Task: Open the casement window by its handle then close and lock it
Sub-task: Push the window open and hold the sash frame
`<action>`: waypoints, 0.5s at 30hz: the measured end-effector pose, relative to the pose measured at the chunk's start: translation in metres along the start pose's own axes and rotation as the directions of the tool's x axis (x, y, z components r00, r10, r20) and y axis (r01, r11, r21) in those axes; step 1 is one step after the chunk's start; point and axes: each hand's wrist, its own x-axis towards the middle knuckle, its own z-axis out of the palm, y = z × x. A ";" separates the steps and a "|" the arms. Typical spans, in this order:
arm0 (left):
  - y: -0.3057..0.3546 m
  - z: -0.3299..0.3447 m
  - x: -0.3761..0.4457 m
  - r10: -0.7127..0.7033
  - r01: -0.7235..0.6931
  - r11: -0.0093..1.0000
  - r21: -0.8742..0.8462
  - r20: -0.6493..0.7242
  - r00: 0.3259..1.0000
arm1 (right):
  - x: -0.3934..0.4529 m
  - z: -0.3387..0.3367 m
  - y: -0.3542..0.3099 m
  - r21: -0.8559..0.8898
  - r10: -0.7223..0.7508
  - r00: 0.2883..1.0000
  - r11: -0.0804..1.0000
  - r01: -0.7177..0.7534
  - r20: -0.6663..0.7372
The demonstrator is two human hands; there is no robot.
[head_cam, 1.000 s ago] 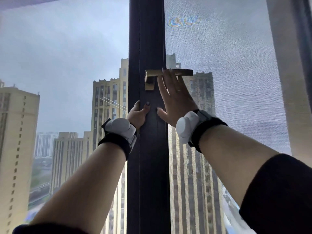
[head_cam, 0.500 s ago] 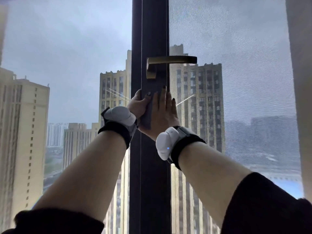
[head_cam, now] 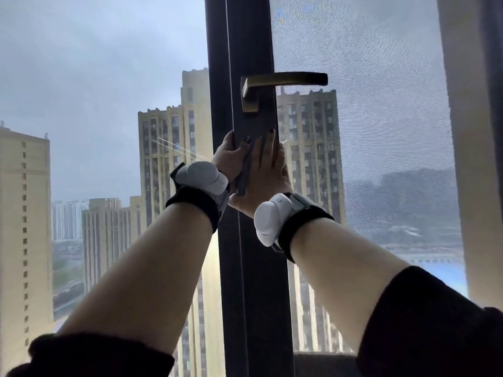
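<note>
Handle [head_cam: 284, 84] now free, horizontal: right hand [head_cam: 268, 172] dropped off it, fingers flat on sash frame [head_cam: 255, 50]; left hand [head_cam: 230, 159] grips frame edge. Probably unlocked, push due.

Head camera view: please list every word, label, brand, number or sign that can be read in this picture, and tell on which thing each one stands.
There is no readable text in this view.
Handle: plain brass, no brand mark visible.
Window frame: dark, no label.
Wrist devices on the left hand and right hand: white shells without visible lettering.
Buildings outside: no signs or numbers can be made out.
</note>
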 end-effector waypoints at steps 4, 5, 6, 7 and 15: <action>0.002 -0.001 -0.003 0.025 -0.024 0.998 0.053 -0.031 0.999 | -0.009 -0.014 -0.013 -0.035 0.048 0.999 0.998 -0.048 0.021; 0.003 -0.001 -0.004 0.029 -0.028 0.998 0.056 -0.030 0.999 | -0.010 -0.017 -0.013 -0.026 0.061 0.998 0.998 -0.061 0.034; 0.003 0.000 -0.006 0.026 -0.025 0.999 0.037 -0.018 0.999 | -0.013 -0.021 -0.015 -0.024 0.083 0.996 0.996 -0.082 0.043; 0.004 -0.002 -0.008 0.017 -0.017 1.000 -0.002 0.003 1.000 | -0.015 -0.023 -0.018 -0.033 0.106 0.993 0.994 -0.104 0.048; -0.003 -0.017 -0.030 -0.186 0.191 0.956 -0.224 0.040 0.982 | -0.011 -0.020 -0.031 0.003 0.392 0.914 0.919 -0.394 -0.109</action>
